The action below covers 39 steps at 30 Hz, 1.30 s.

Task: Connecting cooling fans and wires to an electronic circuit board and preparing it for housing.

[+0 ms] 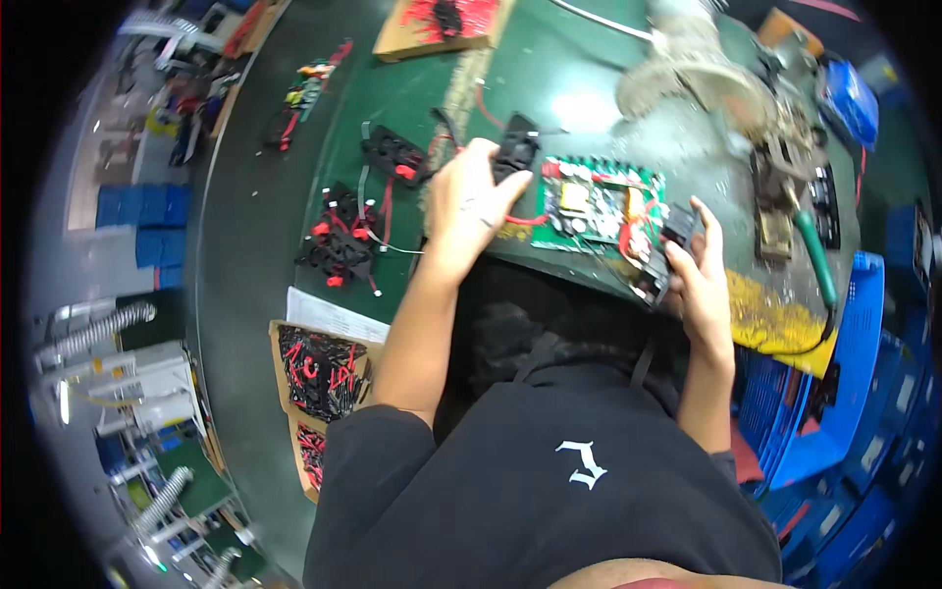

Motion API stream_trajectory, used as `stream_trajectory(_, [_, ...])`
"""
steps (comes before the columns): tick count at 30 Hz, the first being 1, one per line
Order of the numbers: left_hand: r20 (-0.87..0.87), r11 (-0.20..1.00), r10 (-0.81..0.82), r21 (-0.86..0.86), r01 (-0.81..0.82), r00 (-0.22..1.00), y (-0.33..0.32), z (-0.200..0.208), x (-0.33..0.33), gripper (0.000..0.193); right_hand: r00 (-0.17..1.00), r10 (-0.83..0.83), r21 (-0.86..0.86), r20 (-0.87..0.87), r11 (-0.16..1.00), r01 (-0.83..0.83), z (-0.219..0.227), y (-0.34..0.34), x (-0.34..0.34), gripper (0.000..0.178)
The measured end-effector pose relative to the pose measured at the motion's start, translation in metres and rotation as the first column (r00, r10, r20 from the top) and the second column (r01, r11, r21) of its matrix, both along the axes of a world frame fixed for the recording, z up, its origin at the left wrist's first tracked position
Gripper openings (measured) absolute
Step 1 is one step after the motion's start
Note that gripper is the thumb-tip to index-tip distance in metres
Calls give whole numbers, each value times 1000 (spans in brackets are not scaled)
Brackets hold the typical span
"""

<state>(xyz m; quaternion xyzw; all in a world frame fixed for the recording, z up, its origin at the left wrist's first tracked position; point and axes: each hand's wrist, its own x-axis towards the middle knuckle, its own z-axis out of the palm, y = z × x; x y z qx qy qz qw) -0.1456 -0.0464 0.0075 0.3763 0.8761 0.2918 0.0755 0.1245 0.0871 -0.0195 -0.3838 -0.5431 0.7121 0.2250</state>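
My left hand [469, 201] is closed on a black plastic socket-like part [518, 145], thumb and fingers at its lower side; a red wire runs nearby. My right hand [702, 265] grips another black plastic part [679, 226] by the board's lower right corner, with thin wires beside it. Between the hands a green circuit board [574, 228] lies on the bench, carrying a yellow component, white parts and red wires. Left of my left hand lie more black parts with red pieces and wires, one single [392, 155] and several in a cluster [339, 240].
A soldering iron with a green handle [814, 257] rests at the right beside a metal stand [775, 231]. A pale fume duct [687, 79] stands behind the board. Cardboard boxes of small red and black pieces [324, 368] sit at lower left; a blue basket [854, 393] is at right.
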Motion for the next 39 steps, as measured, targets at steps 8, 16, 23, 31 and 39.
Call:
stream_trajectory(8, [-233,961,49,278,18,971,-50,136,-7,33,948,65,-325,-312,930,-170,50,6,-37,58])
stream_trajectory(16, [-457,950,311,159,-268,833,-189,222,-154,40,784,418,-276,-458,772,-573,74,-121,-268,49])
stream_trajectory(23, [-457,791,608,416,-449,649,-386,123,-309,35,708,641,-134,-298,706,-695,28,-269,-503,88])
stream_trajectory(31, [-359,392,888,268,-880,287,-612,-39,-284,40,458,836,-266,-301,388,-883,9,-268,-492,98])
stream_trajectory(39, [-570,2,799,-313,-950,189,-574,-15,-306,48,283,909,-14,-305,292,-956,79,-128,-250,70])
